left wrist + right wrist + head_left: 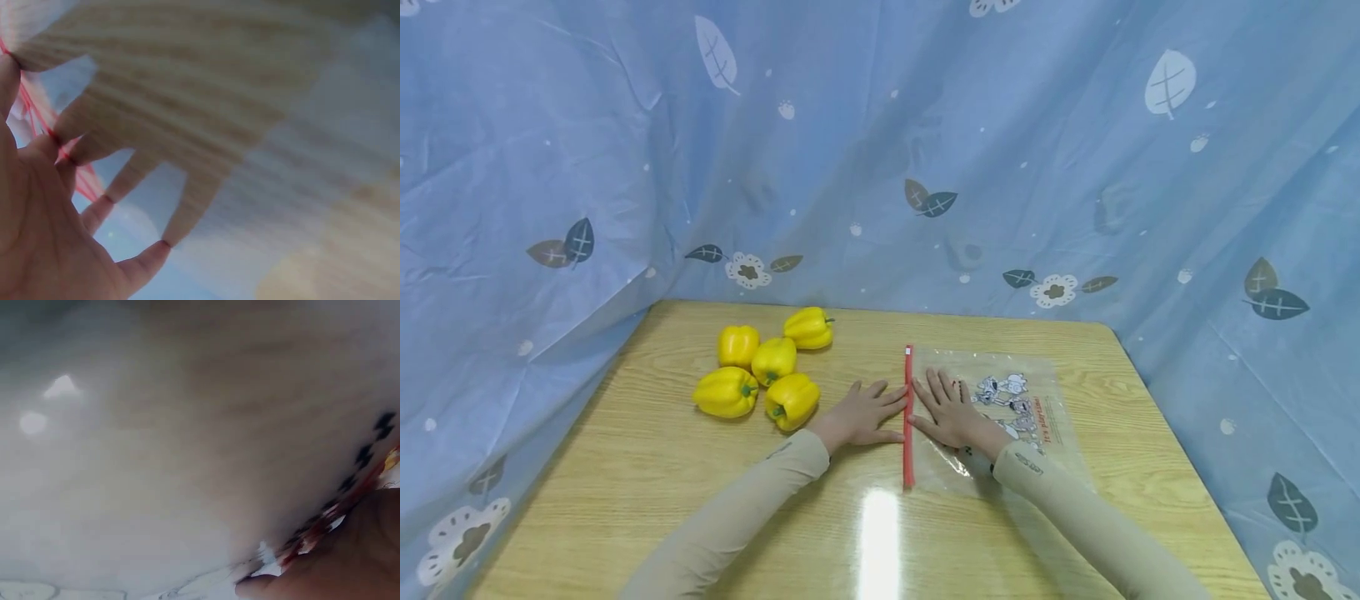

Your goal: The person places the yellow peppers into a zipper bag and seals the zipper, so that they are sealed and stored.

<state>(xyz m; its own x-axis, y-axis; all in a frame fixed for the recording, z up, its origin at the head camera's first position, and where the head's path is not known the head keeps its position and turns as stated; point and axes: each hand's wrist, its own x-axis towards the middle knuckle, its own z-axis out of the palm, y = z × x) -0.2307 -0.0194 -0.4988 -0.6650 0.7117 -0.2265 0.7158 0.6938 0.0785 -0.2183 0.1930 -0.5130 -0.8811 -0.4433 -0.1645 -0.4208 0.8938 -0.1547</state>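
Observation:
A clear plastic zipper bag (1013,408) with cartoon animals and red lettering lies flat on the table, its red zipper strip (908,467) running along the left edge. My left hand (867,414) lies with spread fingers on the wood, fingertips at that strip. On the bag just right of the strip rests my right hand (955,414), fingers extended toward the upper left. In the left wrist view, the left fingers (144,265) show from the palm side, tips down on the shiny tabletop. Only part of the right hand (331,569) shows in the right wrist view.
Several yellow bell peppers sit grouped left of my left hand, the nearest pepper (792,402) close to that wrist and another pepper (808,327) farthest back. The wooden table (625,467) meets a blue leaf-patterned curtain (850,150) at the back and sides.

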